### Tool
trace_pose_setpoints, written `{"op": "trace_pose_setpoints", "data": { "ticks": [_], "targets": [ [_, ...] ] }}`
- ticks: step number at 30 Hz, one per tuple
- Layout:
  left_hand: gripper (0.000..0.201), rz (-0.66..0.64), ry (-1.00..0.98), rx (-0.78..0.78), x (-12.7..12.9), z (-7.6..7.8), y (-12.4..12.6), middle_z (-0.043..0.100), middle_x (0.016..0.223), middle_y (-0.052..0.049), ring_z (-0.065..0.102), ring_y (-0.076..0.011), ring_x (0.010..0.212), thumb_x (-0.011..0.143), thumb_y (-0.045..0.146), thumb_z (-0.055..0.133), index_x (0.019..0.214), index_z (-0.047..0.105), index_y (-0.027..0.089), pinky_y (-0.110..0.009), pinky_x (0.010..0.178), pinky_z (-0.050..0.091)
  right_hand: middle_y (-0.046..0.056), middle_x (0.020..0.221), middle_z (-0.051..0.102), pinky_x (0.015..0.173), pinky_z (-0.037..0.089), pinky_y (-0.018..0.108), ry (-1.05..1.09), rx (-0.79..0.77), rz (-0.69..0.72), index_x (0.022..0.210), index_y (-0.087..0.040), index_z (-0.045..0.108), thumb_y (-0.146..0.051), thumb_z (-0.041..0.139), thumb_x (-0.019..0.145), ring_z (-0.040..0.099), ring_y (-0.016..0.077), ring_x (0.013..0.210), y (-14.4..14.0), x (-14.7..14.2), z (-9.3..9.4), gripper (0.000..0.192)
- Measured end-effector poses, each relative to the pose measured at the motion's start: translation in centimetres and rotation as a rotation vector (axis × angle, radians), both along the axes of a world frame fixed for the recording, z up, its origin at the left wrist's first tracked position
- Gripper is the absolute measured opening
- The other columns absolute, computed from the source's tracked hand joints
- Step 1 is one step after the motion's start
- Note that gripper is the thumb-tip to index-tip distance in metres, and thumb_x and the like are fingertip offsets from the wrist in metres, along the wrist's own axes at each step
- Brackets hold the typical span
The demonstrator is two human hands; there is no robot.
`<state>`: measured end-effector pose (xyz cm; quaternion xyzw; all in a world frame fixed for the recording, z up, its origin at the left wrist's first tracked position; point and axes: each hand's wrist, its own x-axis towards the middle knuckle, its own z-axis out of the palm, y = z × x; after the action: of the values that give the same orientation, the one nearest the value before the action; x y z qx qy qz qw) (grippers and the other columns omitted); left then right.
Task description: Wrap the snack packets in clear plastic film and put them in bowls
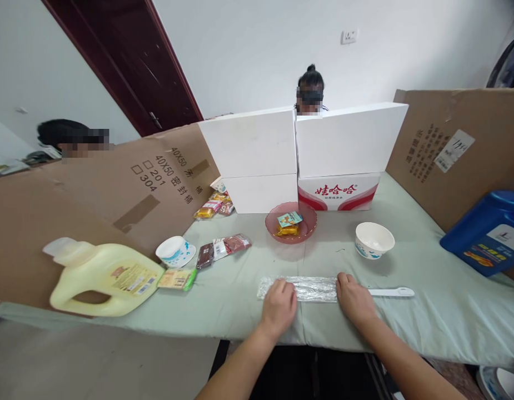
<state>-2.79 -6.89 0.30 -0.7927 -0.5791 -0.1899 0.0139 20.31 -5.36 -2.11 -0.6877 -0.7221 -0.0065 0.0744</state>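
Note:
A long strip of crinkled silver foil (313,288) lies flat on the pale green table cloth (427,289) near the front edge. My left hand (279,307) rests with curled fingers on the foil's left end. My right hand (353,298) presses on its right end. A white plastic utensil (392,291) sticks out to the right from under my right hand. Whether either hand pinches the foil cannot be told.
A red bowl (290,224) with snack packets stands behind the foil, a white paper bowl (374,240) to its right. A yellow jug (102,276), a tipped cup (175,251) and wrapped snacks (224,248) lie left. A blue jug (485,231) sits right. White boxes (298,155) and cardboard screens (115,194) wall the back, with people beyond.

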Motion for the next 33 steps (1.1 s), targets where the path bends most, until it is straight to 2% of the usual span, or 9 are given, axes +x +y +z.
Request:
{"op": "trace_pose_setpoints", "data": {
  "ticks": [2,5,11,15,19,23,25,28,33],
  "targets": [
    [0.008,-0.061,-0.033,-0.045,1.7,-0.5,-0.8,0.058,0.091,-0.007,0.054,-0.0233,0.089,0.087,0.020,0.053,0.090,0.061,0.018,-0.035,0.079,0.046,0.013,0.094,0.062,0.065,0.040,0.032,-0.002,0.033,0.008,0.099,-0.014,0.058,-0.019,0.036,0.095,0.060,0.0218,0.077,-0.1,0.1,0.1,0.023],
    [0.011,0.016,-0.035,-0.093,2.6,-0.9,-1.0,0.057,0.093,-0.008,0.052,-0.0249,0.091,0.084,0.021,0.058,0.093,0.062,0.017,-0.038,0.080,0.047,0.016,0.104,0.060,0.078,0.041,0.038,0.008,0.074,0.029,0.107,-0.014,0.058,-0.021,0.040,0.094,0.056,0.0279,0.095,-0.3,0.6,0.4,0.023],
    [0.021,0.055,-0.013,-0.071,1.8,-0.5,-0.9,0.056,0.103,-0.010,0.049,-0.0284,0.098,0.083,0.014,0.055,0.102,0.062,0.017,-0.044,0.083,0.045,0.010,0.085,0.062,0.081,0.041,0.037,0.134,0.047,0.087,0.081,-0.018,0.057,-0.020,0.041,0.090,0.057,0.0245,0.085,-1.7,2.0,0.9,0.019],
    [0.023,-0.195,-0.085,-0.102,2.9,-0.7,-2.1,0.058,0.096,-0.007,0.051,-0.0238,0.092,0.084,0.007,0.049,0.099,0.062,0.018,-0.038,0.083,0.046,0.003,0.071,0.061,0.067,0.044,0.032,0.672,-0.147,-0.002,0.082,-0.022,0.050,-0.031,0.040,0.085,0.060,0.0195,0.069,-4.0,2.1,1.7,0.014],
    [0.030,-0.468,-0.181,-0.210,4.1,-0.8,-4.0,0.058,0.108,-0.007,0.050,-0.0258,0.102,0.081,0.022,0.062,0.111,0.058,0.022,-0.043,0.092,0.041,-0.008,0.058,0.053,0.047,0.039,0.025,1.210,-0.440,-0.001,0.107,-0.022,0.050,-0.046,0.046,0.081,0.054,0.0138,0.046,-6.4,1.4,3.7,0.035],
    [0.051,-0.661,-0.337,-0.334,4.4,-1.8,-5.0,0.060,0.109,-0.006,0.051,-0.0274,0.105,0.067,0.037,0.078,0.112,0.057,0.023,-0.046,0.098,0.036,-0.004,0.061,0.058,0.050,0.040,0.024,1.401,-0.575,0.114,0.108,-0.019,0.056,-0.050,0.055,0.076,0.059,0.0143,0.056,-6.7,0.4,5.6,0.045],
    [0.063,-0.584,-0.489,-0.397,4.3,-2.6,-5.1,0.060,0.109,-0.007,0.053,-0.0269,0.102,0.066,0.038,0.079,0.121,0.052,0.021,-0.045,0.096,0.039,0.001,0.068,0.064,0.052,0.041,0.024,1.437,-0.569,0.088,0.101,-0.017,0.060,-0.052,0.056,0.074,0.062,0.0165,0.064,-5.8,-0.3,6.1,0.045],
    [0.078,-0.390,-0.782,-0.484,4.4,-3.6,-4.8,0.064,0.096,-0.005,0.059,-0.0208,0.088,0.078,0.031,0.067,0.144,0.026,0.020,-0.039,0.085,0.046,0.003,0.078,0.066,0.051,0.040,0.023,1.428,-0.512,0.035,0.108,-0.017,0.060,-0.053,0.055,0.075,0.063,0.0170,0.070,-3.5,-1.6,5.9,0.049],
    [0.088,-0.155,-1.114,-0.539,5.1,-3.6,-3.7,0.064,0.078,0.002,0.061,-0.0145,0.073,0.083,0.023,0.061,0.150,0.003,0.018,-0.031,0.077,0.049,0.006,0.090,0.067,0.047,0.038,0.022,1.265,-0.472,-0.009,0.118,-0.015,0.055,-0.041,0.052,0.078,0.059,0.0125,0.061,0.7,-4.1,3.5,0.048]
  ]
}}
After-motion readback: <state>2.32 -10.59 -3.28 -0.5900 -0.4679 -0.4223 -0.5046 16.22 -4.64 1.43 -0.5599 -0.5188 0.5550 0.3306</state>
